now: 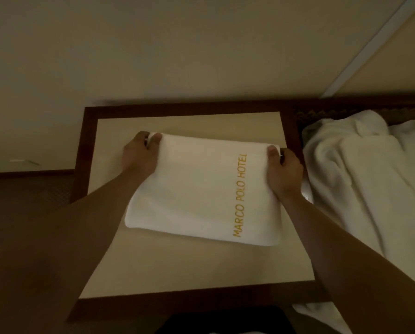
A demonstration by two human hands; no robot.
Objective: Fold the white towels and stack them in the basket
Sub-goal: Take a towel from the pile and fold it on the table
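Both the left hand and right hand pinch the far corners of a half-folded hotel towel on the bench; further folding and basket stacking remain, no basket visible.

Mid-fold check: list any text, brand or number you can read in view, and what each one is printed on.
"MARCO POLO HOTEL": gold letters running sideways along the right part of the white towel on the table, which the left hand and right hand pinch at its far corners.
No other text is visible.
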